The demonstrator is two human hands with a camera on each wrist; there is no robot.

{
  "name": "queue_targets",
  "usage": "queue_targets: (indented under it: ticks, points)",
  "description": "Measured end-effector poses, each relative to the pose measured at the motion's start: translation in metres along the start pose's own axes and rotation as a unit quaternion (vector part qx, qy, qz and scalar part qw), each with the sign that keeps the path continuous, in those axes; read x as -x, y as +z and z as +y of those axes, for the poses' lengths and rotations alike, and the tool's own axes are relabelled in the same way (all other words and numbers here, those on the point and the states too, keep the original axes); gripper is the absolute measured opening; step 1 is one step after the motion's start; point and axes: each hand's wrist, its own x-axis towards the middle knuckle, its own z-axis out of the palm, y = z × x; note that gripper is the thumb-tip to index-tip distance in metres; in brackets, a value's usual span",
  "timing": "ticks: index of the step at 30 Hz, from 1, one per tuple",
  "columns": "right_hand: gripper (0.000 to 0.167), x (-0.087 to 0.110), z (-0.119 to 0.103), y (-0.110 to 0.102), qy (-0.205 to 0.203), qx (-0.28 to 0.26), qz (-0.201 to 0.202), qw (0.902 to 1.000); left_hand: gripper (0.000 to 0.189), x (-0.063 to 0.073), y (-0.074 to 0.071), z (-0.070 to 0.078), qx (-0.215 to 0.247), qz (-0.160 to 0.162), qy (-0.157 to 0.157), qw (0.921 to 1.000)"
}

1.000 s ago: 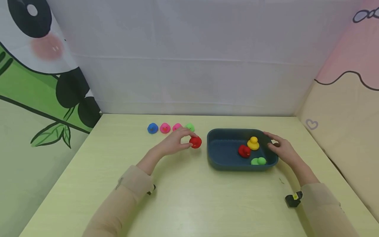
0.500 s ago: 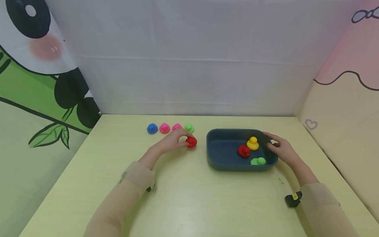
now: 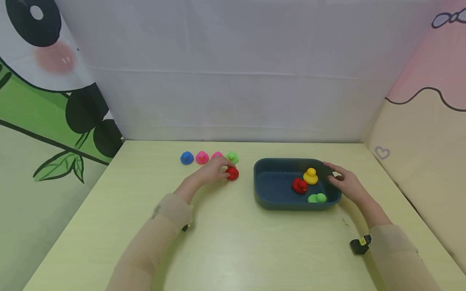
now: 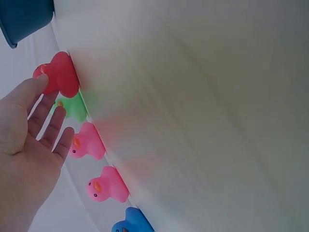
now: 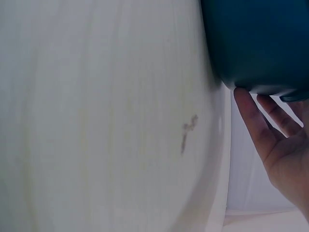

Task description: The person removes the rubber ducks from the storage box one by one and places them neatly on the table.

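My left hand (image 3: 212, 170) pinches a red rubber duck (image 3: 232, 173) between thumb and fingers, close over the table and just in front of the green duck (image 3: 232, 157). In the left wrist view the thumb lies on the red duck (image 4: 63, 75), while the other fingers spread beside it. My right hand (image 3: 347, 185) holds the right end of a dark blue basin (image 3: 278, 205), thumb at the rim; the right wrist view shows fingertips against the outer wall (image 5: 256, 43). Inside the basin are a red duck (image 3: 299, 186), a yellow duck (image 3: 311, 176) and a light green duck (image 3: 318, 198).
Along the back of the table (image 3: 233, 246), left of the basin, a blue duck (image 3: 187, 158), a pink duck (image 3: 202, 157) and a second pink duck (image 3: 217, 154) form a row with the green one. A pale cloth wall (image 3: 233, 101) stands behind the table.
My left hand has moved left with the red duck, away from the basin and toward the front of the green duck. My right hand and the basin have stayed put.
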Motion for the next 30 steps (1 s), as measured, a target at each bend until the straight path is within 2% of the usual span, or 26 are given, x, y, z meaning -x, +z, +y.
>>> queue_targets:
  ticks: [5, 11, 19, 26, 30]
  points:
    - [0.05, 0.0, 0.0, 0.0, 0.001, 0.003, 0.001, 1.0, 0.032, -0.003, 0.0, -0.003, 0.003, 0.001, -0.011, 0.9999]
    - [0.05, 0.0, 0.001, -0.001, 0.005, 0.003, -0.001, 1.0, 0.031, -0.005, 0.0, -0.005, 0.013, 0.001, 0.0, 0.9999]
    - [0.05, -0.001, 0.0, -0.001, 0.002, 0.004, 0.0, 1.0, 0.032, -0.005, 0.0, -0.004, 0.017, -0.002, -0.005, 0.9998]
    - [0.05, -0.001, 0.001, 0.0, 0.003, 0.004, -0.001, 1.0, 0.043, 0.004, -0.005, 0.003, 0.017, -0.001, -0.034, 0.9993]
    - [0.05, -0.001, 0.0, 0.0, -0.001, 0.002, 0.0, 1.0, 0.043, 0.01, -0.01, 0.009, 0.004, 0.007, -0.034, 0.9994]
